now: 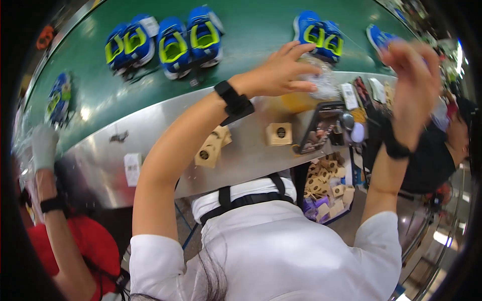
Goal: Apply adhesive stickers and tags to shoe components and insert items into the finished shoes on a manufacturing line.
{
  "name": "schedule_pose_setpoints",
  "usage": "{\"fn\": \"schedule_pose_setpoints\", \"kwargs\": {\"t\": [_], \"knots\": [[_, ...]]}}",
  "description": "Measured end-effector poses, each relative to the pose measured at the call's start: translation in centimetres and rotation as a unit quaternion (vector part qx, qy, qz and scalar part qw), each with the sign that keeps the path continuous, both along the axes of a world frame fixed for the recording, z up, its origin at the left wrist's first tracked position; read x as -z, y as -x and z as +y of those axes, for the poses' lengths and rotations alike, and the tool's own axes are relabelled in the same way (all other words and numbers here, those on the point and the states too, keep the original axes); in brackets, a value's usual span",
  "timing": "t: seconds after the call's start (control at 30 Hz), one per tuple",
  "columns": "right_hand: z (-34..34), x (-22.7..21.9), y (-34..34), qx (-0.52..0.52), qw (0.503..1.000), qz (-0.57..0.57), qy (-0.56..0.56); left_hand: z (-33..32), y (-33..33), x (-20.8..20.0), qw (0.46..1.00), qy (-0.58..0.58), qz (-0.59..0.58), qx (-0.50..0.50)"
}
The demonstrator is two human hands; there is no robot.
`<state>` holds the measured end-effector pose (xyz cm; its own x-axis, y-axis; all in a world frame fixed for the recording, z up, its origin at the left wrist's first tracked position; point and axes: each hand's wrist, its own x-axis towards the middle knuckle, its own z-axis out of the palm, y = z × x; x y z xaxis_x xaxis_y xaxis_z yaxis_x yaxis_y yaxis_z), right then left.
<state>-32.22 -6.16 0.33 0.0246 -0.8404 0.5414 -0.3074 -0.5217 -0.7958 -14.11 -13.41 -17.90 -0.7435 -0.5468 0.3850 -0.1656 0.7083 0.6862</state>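
My left hand (287, 70) reaches over the near edge of the green work surface, fingers spread, holding nothing that I can see. Just beyond its fingertips sits a pair of blue sneakers with lime-yellow linings (321, 36). Crumpled clear plastic (326, 83) lies by the fingers, touching or just under them; I cannot tell which. My right hand (414, 80) is raised at the right, smeared by motion, its fingers bent. Behind it is another blue shoe (377, 39), partly hidden. Whether the right hand holds anything does not show.
Two more sneaker pairs (173, 47) stand at the far left. Small tan cards (279, 134) lie on the metal ledge (241, 150), near a black tray (321, 128). Below is a bin of tan packets (326, 180). Another person's gloved hand (44, 145) works at the left.
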Motion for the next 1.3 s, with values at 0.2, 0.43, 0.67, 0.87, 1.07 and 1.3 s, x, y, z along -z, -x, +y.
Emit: {"fn": "schedule_pose_setpoints", "kwargs": {"t": [0.2, 0.43, 0.67, 0.87, 1.07, 1.3], "knots": [[10.4, 4.8, -6.6, -0.072, 0.952, 0.024, -0.298, 3.9, -11.8, -1.8, 0.969, -0.154, 0.085, -0.176], [10.9, 18.6, -15.9, -0.190, 0.892, 0.373, -0.171, 13.0, -21.5, 1.4, 0.897, -0.122, -0.152, -0.396], [9.5, 20.1, -17.6, -0.129, 0.873, 0.427, -0.198, 15.3, -21.3, 4.7, 0.888, 0.000, -0.182, -0.423], [9.2, 19.6, -16.4, -0.146, 0.885, 0.334, -0.290, 14.6, -23.0, 4.3, 0.857, -0.323, -0.073, -0.395], [9.1, 19.0, -15.7, -0.119, 0.904, 0.277, -0.303, 14.8, -24.6, 4.4, 0.870, -0.357, 0.001, -0.340], [9.8, 17.2, -15.9, -0.164, 0.893, 0.165, -0.384, 17.1, -22.5, -1.3, 0.850, -0.472, 0.169, -0.163]]}}
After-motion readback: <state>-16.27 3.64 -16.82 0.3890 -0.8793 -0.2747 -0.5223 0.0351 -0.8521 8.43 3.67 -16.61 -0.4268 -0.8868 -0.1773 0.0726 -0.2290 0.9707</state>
